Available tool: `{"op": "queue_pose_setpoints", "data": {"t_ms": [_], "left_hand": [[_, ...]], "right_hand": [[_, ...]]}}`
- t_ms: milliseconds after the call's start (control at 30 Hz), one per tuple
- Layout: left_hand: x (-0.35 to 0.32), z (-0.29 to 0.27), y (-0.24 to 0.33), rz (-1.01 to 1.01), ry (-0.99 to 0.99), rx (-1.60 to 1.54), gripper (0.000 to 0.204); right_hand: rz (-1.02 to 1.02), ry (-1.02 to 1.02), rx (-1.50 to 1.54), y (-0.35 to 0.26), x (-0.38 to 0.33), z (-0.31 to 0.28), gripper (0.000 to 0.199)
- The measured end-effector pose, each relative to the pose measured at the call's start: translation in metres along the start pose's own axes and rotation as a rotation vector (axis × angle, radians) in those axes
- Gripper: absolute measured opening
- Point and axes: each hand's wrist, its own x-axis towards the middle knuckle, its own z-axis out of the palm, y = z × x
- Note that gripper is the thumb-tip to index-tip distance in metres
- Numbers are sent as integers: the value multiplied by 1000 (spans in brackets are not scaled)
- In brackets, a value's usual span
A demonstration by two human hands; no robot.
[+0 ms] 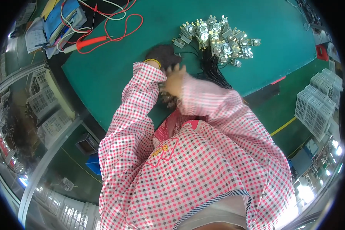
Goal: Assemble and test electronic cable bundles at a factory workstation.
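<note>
My left hand (163, 56) wears a dark glove with a yellow cuff edge and lies over the green tabletop. Right beside it, near its wrist, is my bare right hand (174, 81), smeared by motion. The fingers of both hands are too unclear to show a grip. Dark small shapes show just below my right hand, too blurred to name. Beyond my hands, to the right, lies a heap of shiny metal parts (221, 37) with round faces and small tabs. A bundle of black wires (211, 69) trails from them toward my right sleeve.
A red-and-white probe (89, 43) with looping red and white leads lies at the far left, next to a blue holder (61, 23) of papers and pens. White plastic crates (314, 109) stand on the floor at the right. A red box (321, 52) is at the table's right edge.
</note>
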Motion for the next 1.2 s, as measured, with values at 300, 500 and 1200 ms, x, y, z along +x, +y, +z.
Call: {"op": "queue_pose_setpoints", "data": {"t_ms": [300,500,1200], "left_hand": [[13,57,-37,315,536,153,43],[-9,40,-2,29,258,83,41],[-16,80,5,30,579,719,17]], "right_hand": [[-232,779,483,116,41,-42,24],[22,522,-99,88,57,-15,29],[-38,372,147,90,55,-37,19]]}}
